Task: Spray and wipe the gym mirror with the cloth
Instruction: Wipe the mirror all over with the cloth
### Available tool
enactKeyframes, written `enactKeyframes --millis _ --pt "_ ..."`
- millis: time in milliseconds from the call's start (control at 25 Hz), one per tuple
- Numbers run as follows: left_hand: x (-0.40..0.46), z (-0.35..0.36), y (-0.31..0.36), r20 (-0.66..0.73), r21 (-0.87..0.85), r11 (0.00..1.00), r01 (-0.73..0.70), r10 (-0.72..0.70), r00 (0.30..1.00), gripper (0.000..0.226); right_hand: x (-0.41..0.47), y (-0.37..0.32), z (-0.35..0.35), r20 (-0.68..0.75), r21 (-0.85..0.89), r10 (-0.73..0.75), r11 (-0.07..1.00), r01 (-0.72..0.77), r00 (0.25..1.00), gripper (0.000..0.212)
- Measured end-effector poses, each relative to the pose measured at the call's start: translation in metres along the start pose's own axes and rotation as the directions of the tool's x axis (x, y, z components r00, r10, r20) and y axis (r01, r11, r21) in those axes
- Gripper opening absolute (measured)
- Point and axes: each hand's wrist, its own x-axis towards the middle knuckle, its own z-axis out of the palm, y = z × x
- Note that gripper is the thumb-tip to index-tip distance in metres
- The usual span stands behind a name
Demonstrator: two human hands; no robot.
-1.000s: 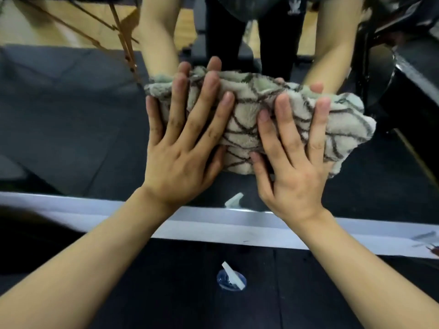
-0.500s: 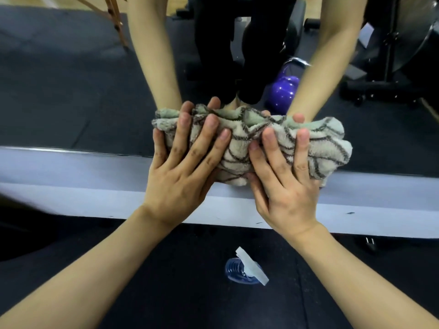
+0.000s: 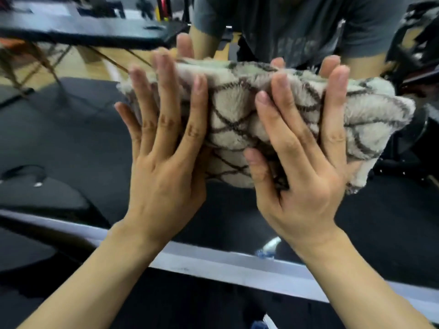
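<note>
A fluffy cream cloth (image 3: pixel 240 119) with a brown net pattern is bunched flat against the gym mirror (image 3: pixel 71 143). My left hand (image 3: pixel 166 148) presses on its left part with straight, spread fingers. My right hand (image 3: pixel 301 157) presses on its right part, fingers straight, thumb lying against the cloth's lower edge. The mirror shows the reflected arms and fingertips behind the cloth. The spray bottle (image 3: pixel 264 324) with a white trigger peeks in at the bottom edge on the dark floor, and its reflection (image 3: pixel 268 249) shows low in the glass.
A pale strip (image 3: pixel 213 262) runs along the mirror's bottom edge above the black floor mat (image 3: pixel 178 302). The glass reflects a dark bench, wooden legs and gym equipment behind me.
Both hands have slid the cloth upward from the mirror's bottom strip to higher on the glass. The view has tilted up, so the bottle now sits at the frame's bottom edge.
</note>
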Motion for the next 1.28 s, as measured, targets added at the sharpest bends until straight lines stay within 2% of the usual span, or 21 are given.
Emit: enactKeyframes --millis 80,160,280,480,600,720,840,1000,1120,1280 --pt "0.021 -0.022 -0.014 -0.034 -0.045 0.999 -0.008 0.006 0.999 0.067 0.031 -0.020 0.019 -0.077 -0.054 0.014 0.998 -0.019 0.997 0.048" --pt "0.007 -0.017 -0.030 -0.044 -0.066 0.998 -0.021 0.018 0.999 0.064 0.017 -0.034 0.043 -0.082 -0.158 0.002 0.987 -0.015 0.997 0.054" --pt "-0.073 0.029 -0.063 0.001 0.026 1.000 -0.015 0.015 1.000 0.076 -0.069 -0.044 0.079 0.046 -0.246 -0.038 0.968 0.048 0.998 0.057" --pt "-0.242 0.121 -0.102 0.097 0.088 0.990 -0.106 0.098 0.990 0.077 -0.255 -0.040 0.124 0.262 -0.241 -0.033 0.966 0.098 0.965 0.066" --pt "-0.316 0.169 -0.107 0.104 0.098 0.992 -0.078 0.068 0.992 0.080 -0.336 -0.036 0.144 0.300 -0.266 -0.019 0.958 0.102 0.954 0.067" --pt "-0.338 0.182 -0.108 0.093 0.069 0.996 -0.052 0.045 0.995 0.084 -0.359 -0.037 0.151 0.298 -0.242 0.006 0.968 0.069 0.955 0.065" --pt "-0.317 0.161 -0.112 0.118 0.011 0.998 -0.055 0.054 0.992 0.075 -0.316 -0.046 0.144 0.355 -0.196 0.024 0.979 0.049 0.934 0.063" --pt "-0.202 0.078 -0.144 -0.002 -0.046 0.994 0.099 -0.099 0.995 0.075 -0.153 -0.079 0.141 0.320 -0.132 -0.047 0.987 0.094 0.946 0.055" --pt "-0.098 -0.004 -0.175 -0.080 -0.079 0.988 0.135 -0.141 0.987 0.067 -0.031 -0.113 0.147 0.236 -0.143 -0.043 0.987 0.078 0.971 0.049" --pt "0.015 -0.090 -0.204 -0.138 -0.087 0.984 0.156 -0.167 0.976 0.064 0.091 -0.156 0.164 0.042 -0.139 0.019 0.990 -0.013 0.999 0.044"
